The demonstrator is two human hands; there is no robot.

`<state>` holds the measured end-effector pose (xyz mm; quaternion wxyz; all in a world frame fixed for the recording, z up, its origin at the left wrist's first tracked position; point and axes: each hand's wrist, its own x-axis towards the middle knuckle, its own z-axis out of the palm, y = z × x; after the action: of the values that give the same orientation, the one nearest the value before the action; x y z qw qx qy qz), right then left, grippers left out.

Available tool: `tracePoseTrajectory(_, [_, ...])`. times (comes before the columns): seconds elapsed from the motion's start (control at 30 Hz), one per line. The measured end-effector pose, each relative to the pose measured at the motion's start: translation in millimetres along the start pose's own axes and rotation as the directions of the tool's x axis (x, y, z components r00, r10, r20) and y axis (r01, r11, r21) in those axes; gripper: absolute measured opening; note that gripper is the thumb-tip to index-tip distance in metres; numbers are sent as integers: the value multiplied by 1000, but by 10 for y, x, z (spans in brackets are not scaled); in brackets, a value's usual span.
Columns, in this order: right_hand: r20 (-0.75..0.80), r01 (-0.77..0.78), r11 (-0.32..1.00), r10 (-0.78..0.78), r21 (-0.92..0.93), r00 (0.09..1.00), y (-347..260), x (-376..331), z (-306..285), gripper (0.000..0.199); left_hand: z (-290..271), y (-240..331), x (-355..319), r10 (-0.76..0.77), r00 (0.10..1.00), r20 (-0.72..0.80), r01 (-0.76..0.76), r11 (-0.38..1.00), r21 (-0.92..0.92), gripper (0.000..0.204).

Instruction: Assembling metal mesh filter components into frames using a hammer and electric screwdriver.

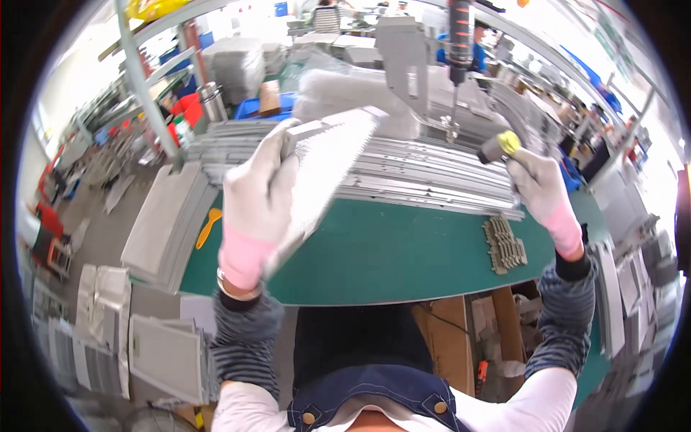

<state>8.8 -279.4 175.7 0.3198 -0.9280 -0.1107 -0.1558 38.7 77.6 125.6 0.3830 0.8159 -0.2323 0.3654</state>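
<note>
My left hand (258, 191), in a white glove with a pink cuff, grips a long grey metal panel with a toothed edge (327, 155) and holds it tilted above the green mat (403, 252). My right hand (541, 186), gloved the same way, is closed around a small tool with a yellow and grey end (499, 146), up beside the tip of a hanging electric screwdriver (458, 43). A small stack of grey metal brackets (506, 245) lies on the mat below my right hand.
Rows of long grey metal panels (432, 173) lie across the far side of the mat. More panel stacks (162, 223) stand at the left and lower left. A yellow tool (209, 225) lies at the mat's left edge. Other people work at the back.
</note>
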Motion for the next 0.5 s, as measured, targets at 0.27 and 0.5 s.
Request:
tracePoseTrajectory(0.27, [-47,-161,983,166,89,985,561,-513,320,24,566,101,241,585,743,325,-375,766,-522,22])
tracePoseTrajectory(0.5, [-5,-258,912,274,319,962,935,-983,592,20,1577,289,-325,611,531,588,-555,774,-304,30])
